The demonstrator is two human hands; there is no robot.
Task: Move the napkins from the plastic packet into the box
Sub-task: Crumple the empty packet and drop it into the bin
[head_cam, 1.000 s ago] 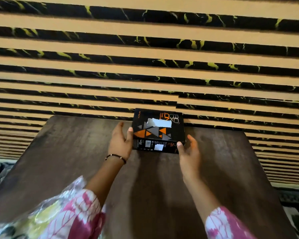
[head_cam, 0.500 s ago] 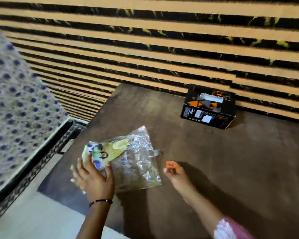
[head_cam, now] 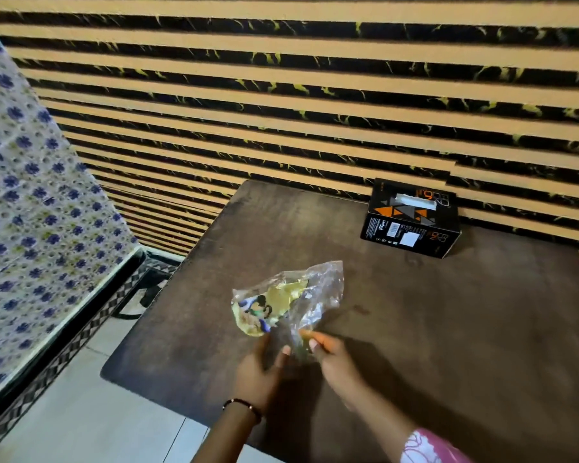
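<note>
A crumpled clear plastic packet (head_cam: 290, 300) with a yellow printed label lies near the middle of the dark wooden table (head_cam: 448, 329). My left hand (head_cam: 261, 369) holds its near edge from the left. My right hand (head_cam: 331, 354) pinches the same near edge from the right. No napkins show inside the packet. A black box (head_cam: 411, 218) with orange and grey triangles stands at the table's far edge by the wall. A white napkin (head_cam: 415, 201) shows in the slot on its top.
A striped tan and black wall (head_cam: 281, 95) rises behind the table. To the left stands a bed (head_cam: 30, 212) with a blue-flowered sheet and a patterned frame. Pale floor tiles (head_cam: 81, 412) lie between the bed and the table.
A second ago both hands were at the box. They left it, and the view swung left. Now both hands have closed on the packet's near edge, and it is more crumpled.
</note>
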